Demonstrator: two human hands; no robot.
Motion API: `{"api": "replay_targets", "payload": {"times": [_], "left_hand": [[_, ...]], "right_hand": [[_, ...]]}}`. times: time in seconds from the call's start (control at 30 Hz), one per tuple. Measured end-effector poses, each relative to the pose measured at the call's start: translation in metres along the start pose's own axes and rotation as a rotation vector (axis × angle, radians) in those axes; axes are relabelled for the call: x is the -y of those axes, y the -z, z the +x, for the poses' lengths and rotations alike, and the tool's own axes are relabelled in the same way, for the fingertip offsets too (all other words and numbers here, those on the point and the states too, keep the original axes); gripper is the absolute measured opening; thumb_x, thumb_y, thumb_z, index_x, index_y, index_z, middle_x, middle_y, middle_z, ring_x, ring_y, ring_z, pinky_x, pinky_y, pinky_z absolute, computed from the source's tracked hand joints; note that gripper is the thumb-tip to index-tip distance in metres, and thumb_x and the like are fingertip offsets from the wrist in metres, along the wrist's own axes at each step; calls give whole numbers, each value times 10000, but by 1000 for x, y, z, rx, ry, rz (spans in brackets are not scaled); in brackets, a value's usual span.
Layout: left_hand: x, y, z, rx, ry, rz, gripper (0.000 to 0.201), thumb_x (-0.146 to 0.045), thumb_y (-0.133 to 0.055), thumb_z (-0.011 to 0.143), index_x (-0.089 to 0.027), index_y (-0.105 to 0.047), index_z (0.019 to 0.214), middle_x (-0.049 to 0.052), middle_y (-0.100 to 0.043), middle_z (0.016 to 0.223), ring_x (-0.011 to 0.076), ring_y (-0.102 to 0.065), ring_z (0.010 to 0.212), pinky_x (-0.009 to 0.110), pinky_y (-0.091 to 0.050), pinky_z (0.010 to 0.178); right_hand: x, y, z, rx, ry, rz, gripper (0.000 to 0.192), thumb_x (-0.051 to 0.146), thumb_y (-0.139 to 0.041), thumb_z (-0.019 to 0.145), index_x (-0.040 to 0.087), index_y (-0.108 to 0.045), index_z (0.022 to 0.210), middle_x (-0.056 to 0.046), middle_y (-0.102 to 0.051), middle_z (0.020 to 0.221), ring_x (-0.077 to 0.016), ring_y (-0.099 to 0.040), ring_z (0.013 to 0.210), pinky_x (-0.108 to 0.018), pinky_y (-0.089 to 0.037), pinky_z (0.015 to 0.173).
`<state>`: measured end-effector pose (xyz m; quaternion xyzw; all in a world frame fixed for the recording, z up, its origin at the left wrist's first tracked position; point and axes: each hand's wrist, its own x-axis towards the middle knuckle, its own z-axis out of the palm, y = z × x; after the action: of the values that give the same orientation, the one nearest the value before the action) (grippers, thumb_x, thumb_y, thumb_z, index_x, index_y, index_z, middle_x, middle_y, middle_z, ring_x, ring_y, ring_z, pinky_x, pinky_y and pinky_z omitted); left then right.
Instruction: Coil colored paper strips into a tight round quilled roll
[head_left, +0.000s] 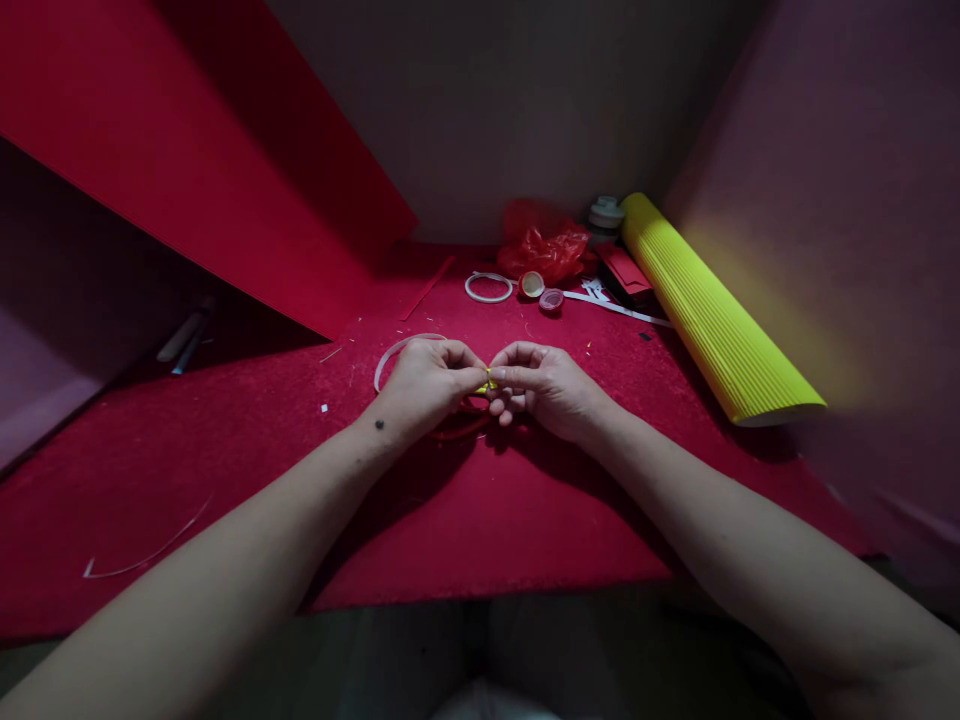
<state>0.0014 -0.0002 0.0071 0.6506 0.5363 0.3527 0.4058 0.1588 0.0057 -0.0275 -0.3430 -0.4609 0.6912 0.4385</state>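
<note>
Yellow piece: a tiny yellow scrap (489, 381), too small to tell what it is, sits pinched between the two hands, just above the middle of the worktop.
Left hand: the left hand (424, 385) has thumb and forefinger clamped on the yellow scrap from its own side; the other fingers are curled in.
Right hand: the right hand (544, 385) meets it tip to tip, its fingers closed on the same scrap, the lower fingers bent toward the cloth.
Red strip: a thin red strip (461, 430) curves on the cloth right under the hands, partly hidden by them.
White loop: a white band (391, 355) arcs out from behind the left hand and lies flat.
Worktop: a worktop covered with red felt (225, 470), speckled with small paper bits.
Near edge: a long pale sliver (146, 553) lies well apart on the left, close to the front edge.
Far side: a white ring (488, 288), a small open cap (532, 284) and a pinkish cap (551, 299) lie just beside each other; behind them a crumpled red plastic bag (544, 245).
Right: a roll of yellow corrugated sheet (709, 315) lies slantwise, with white paper strips (615, 305) and a red flat piece (624, 270) near its far end.
Left: a large red sheet (202, 150) leans over the worktop; dim tools (184, 338) lie in its shadow.
</note>
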Motion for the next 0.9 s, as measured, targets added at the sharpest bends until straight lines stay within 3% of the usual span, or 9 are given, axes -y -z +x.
{"api": "replay_targets", "payload": {"times": [0.37, 0.7, 0.9], "left_hand": [[2, 0, 3, -3, 1, -15, 78, -196, -646, 628, -138, -625, 580, -59, -502, 452, 47, -401, 393, 160, -304, 371], [1, 1, 1, -21, -95, 69, 97, -224, -613, 627, -139, -634, 585, -31, -575, 524, 78, -472, 468, 185, -348, 433], [2, 0, 1, -23, -63, 72, 105, -235, -626, 631, -134, -642, 604, -32, -561, 513, 77, -454, 449, 183, -324, 409]], "right_hand": [[-1, 2, -2, 51, 42, 0, 204, 167, -713, 683, 162, -568, 827, -3, -648, 643, -130, -632, 514, -235, -522, 460], [-1, 2, -3, 43, 91, -12, 173, 227, -701, 706, 168, -571, 804, 22, -625, 647, -115, -622, 508, -230, -525, 458], [0, 0, -3, 10, 94, -59, 198, 247, -715, 699, 162, -555, 779, 20, -619, 628, -112, -618, 502, -217, -513, 448]]}}
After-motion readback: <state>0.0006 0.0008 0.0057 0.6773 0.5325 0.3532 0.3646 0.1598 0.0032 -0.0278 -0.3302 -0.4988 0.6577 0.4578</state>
